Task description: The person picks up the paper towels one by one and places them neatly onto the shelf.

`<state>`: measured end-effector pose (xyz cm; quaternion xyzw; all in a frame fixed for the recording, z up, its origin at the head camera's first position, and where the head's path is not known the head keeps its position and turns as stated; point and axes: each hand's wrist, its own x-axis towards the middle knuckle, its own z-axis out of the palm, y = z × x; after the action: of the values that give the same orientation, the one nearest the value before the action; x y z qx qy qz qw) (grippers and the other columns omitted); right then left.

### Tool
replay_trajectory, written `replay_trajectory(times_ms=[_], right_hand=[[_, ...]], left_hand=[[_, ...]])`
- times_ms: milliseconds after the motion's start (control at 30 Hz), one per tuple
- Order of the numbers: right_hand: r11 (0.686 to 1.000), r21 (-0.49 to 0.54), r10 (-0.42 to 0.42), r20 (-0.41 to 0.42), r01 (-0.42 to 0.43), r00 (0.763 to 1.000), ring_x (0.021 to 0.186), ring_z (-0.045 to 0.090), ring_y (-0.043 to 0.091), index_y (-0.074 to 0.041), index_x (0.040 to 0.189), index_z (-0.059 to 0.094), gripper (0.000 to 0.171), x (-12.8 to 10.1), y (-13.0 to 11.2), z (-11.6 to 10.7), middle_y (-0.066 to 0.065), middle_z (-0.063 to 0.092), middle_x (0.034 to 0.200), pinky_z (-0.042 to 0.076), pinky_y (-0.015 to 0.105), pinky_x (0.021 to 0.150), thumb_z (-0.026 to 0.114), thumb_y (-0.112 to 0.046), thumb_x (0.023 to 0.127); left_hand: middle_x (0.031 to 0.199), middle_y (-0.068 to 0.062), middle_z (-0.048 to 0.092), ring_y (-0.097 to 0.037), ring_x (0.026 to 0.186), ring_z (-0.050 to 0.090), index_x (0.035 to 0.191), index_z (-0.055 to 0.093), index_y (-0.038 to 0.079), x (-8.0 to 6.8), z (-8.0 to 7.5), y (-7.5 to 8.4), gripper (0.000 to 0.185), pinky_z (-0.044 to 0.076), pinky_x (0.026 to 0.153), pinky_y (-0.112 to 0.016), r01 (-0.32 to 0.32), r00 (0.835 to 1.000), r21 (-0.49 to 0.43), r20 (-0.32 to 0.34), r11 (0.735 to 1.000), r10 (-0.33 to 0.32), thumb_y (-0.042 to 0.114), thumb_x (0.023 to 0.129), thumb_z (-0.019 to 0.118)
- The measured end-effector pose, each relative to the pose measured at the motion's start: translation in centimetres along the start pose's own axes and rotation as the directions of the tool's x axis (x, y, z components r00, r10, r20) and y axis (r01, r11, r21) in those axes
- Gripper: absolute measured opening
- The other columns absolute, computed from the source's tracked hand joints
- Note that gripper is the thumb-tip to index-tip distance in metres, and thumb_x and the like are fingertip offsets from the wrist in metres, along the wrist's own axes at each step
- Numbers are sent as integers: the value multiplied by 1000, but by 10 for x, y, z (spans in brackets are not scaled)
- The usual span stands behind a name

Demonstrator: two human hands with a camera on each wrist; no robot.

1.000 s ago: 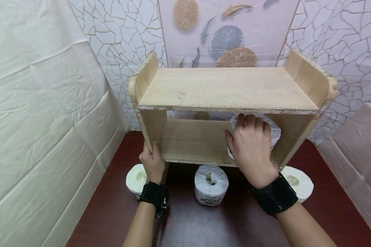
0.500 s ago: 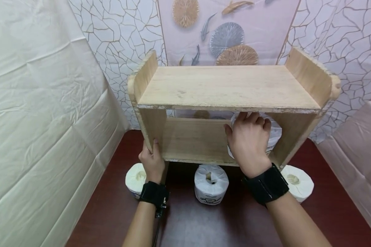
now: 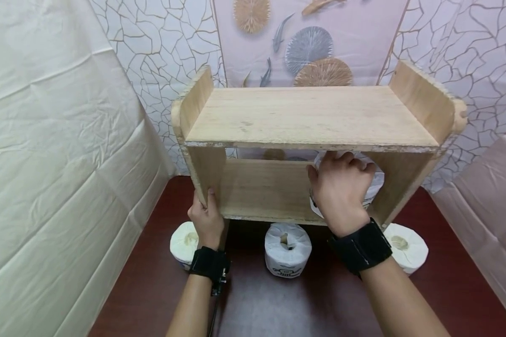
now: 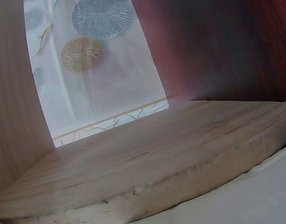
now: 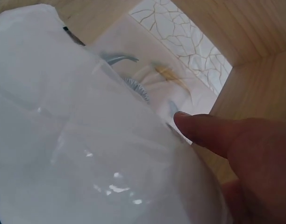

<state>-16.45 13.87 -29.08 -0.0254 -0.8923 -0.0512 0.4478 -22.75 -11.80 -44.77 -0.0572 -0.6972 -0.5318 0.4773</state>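
Note:
A light wooden shelf unit [image 3: 312, 114] stands at the centre of the head view. My left hand [image 3: 206, 220] grips the front edge of its left side panel [image 3: 208, 175], thumb on the inner face. That hand is out of sight in the left wrist view, where the wooden panel [image 4: 147, 158] fills the lower part. Inside the lower compartment, near the right panel, is a wrapped toilet paper roll [image 3: 378, 182]. My right hand [image 3: 341, 187] holds it with fingers over its upper part. In the right wrist view, the thumb [image 5: 203, 130] lies at the white wrapper's [image 5: 87, 130] edge.
Three more toilet paper rolls stand on the dark red table [image 3: 261, 309]: a left roll [image 3: 182, 245], a middle roll [image 3: 287, 257] below the shelf's front, and a right roll [image 3: 409, 248]. Cloth hangs at the left [image 3: 67, 140], right and back.
My right wrist and forearm have shifted slightly left, and the hand has tilted a little on the roll. The left hand keeps its grip on the panel. The whole view has drifted slightly.

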Motion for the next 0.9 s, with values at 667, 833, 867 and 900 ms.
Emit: replay_trajectory(times_ms=[667,833,867,900], right_hand=[[999,-35,11,-47,-13,999,71,62,46,11,87,62,41,-7,2,16,29,62,82,46,58,62,72,-27,98],[999,-44,5,-62,-8,998,69,61,46,11,83,62,39,-6,2,17,29,62,80,46,59,62,70,-23,99],[999,-41,5,-62,-8,998,68,60,46,12,82,62,39,-6,3,17,29,62,79,46,59,62,69,-22,99],[999,-33,8,-62,-10,998,68,60,46,12,82,62,39,-6,3,17,29,62,80,46,59,62,69,-22,99]], left_hand=[[108,-21,77,-26,85,74,132,69,4,1,0,3,27,52,65,-31,24,1000,-39,12,999,-23,13,108,61],[107,-21,77,-25,83,73,132,69,2,1,0,2,27,51,65,-28,25,1000,-33,12,999,-24,13,108,61],[106,-21,77,-25,83,73,132,69,2,0,0,2,27,51,65,-28,26,1000,-33,12,999,-26,13,108,61],[106,-21,78,-26,83,73,132,69,3,0,0,2,27,51,65,-28,27,1000,-33,12,999,-27,13,108,61]])
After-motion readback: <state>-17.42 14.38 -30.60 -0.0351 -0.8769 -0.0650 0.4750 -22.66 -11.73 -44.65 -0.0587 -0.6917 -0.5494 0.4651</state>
